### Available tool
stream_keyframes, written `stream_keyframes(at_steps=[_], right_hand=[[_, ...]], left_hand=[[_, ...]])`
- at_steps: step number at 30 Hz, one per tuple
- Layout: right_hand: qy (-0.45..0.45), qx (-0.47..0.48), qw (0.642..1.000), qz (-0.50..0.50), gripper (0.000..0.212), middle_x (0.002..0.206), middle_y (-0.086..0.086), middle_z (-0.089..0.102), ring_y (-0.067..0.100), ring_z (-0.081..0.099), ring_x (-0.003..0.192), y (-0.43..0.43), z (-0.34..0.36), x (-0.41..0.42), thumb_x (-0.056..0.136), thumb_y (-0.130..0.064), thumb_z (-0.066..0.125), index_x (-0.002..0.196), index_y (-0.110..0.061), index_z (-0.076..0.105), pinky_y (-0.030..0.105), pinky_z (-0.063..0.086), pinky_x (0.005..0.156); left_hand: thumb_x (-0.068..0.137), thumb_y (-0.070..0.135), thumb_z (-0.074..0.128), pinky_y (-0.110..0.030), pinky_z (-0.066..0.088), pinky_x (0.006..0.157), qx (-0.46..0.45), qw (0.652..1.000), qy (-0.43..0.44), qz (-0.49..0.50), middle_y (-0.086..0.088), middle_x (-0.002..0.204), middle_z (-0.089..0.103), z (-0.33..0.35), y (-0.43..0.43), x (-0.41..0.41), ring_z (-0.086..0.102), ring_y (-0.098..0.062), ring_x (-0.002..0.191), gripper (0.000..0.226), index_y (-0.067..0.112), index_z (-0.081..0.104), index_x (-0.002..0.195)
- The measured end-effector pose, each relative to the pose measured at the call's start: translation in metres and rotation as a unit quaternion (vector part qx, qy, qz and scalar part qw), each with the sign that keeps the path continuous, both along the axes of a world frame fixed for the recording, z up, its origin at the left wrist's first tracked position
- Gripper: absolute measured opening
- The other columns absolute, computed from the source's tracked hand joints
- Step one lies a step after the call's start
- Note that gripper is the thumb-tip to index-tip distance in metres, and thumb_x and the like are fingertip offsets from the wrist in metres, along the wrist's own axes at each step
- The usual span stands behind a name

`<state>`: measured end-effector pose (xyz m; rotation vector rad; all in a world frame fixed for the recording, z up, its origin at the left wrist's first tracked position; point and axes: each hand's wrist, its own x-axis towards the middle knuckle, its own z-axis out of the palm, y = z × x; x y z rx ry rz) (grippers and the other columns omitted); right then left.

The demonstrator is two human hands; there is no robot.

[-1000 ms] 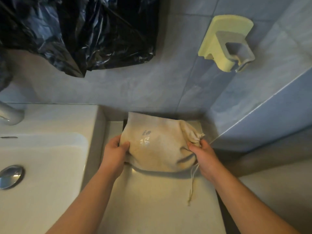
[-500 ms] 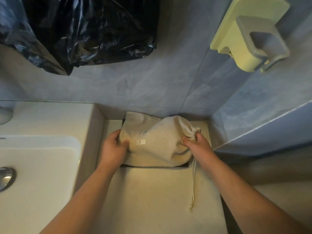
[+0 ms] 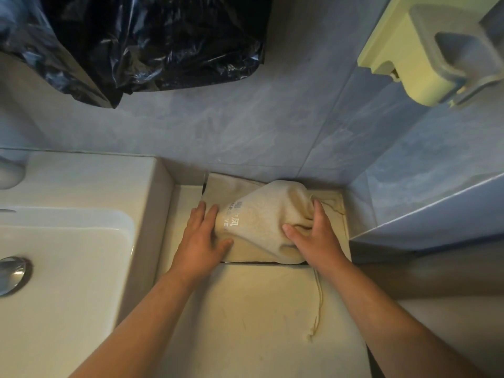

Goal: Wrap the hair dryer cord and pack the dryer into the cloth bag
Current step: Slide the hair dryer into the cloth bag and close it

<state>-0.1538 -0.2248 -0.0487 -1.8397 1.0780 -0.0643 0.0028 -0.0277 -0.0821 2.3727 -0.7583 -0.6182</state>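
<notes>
A bulging beige cloth bag [image 3: 261,222] with printed lettering lies in the back corner of the counter, over a dark recess. Its drawn mouth points right, and a thin drawstring [image 3: 317,304] trails toward me across the counter. The hair dryer and its cord are hidden, presumably inside the bag. My left hand [image 3: 203,238] lies flat against the bag's left side, fingers spread. My right hand [image 3: 316,236] presses on the bag near its gathered neck, fingers curled into the cloth.
A white sink [image 3: 62,268] with a chrome drain plug [image 3: 12,272] sits at the left. A black plastic bag [image 3: 152,42] hangs on the tiled wall above. A pale yellow wall holder [image 3: 425,53] juts out at top right. The beige counter [image 3: 245,323] stretches toward me.
The bag has been pushed back into the corner and sits lower over the recess. My right hand shifted from pinching the neck to pressing on the bag; the view moved closer.
</notes>
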Motion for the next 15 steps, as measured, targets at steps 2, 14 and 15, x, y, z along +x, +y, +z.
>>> stream_keyframes(at_steps=[2, 14, 15], right_hand=[[0.002, 0.011, 1.000, 0.001, 0.102, 0.155, -0.005, 0.031, 0.018, 0.038, 0.136, -0.004, 0.002, 0.002, 0.073, -0.058, 0.069, 0.151, -0.037, 0.007, 0.034, 0.036, 0.104], [0.022, 0.038, 0.999, -0.006, 0.099, 0.156, 0.000, 0.028, 0.021, 0.037, 0.137, -0.006, 0.016, -0.002, 0.075, -0.047, 0.071, 0.152, -0.034, 0.010, 0.031, 0.034, 0.099], [0.032, 0.036, 0.999, -0.004, 0.097, 0.156, -0.001, 0.028, 0.021, 0.037, 0.137, -0.007, 0.020, -0.003, 0.076, -0.046, 0.070, 0.152, -0.033, 0.011, 0.033, 0.035, 0.100]], left_hand=[[0.087, 0.035, 0.072, -0.031, 0.009, 0.121, 0.007, 1.000, -0.003, -0.004, -0.004, 0.168, 0.005, -0.001, 0.001, 0.001, 0.002, -0.021, 0.154, 0.085, 0.025, 0.023, 0.156], [0.073, 0.076, 0.046, -0.028, 0.017, 0.117, 0.039, 0.997, 0.050, -0.036, -0.010, 0.160, 0.028, 0.040, 0.002, 0.010, 0.022, -0.022, 0.149, 0.096, 0.017, 0.040, 0.148], [0.068, 0.079, 0.040, -0.027, 0.019, 0.116, 0.044, 0.997, 0.042, -0.046, -0.010, 0.156, 0.035, 0.044, 0.003, 0.011, 0.026, -0.023, 0.147, 0.099, 0.017, 0.043, 0.145]])
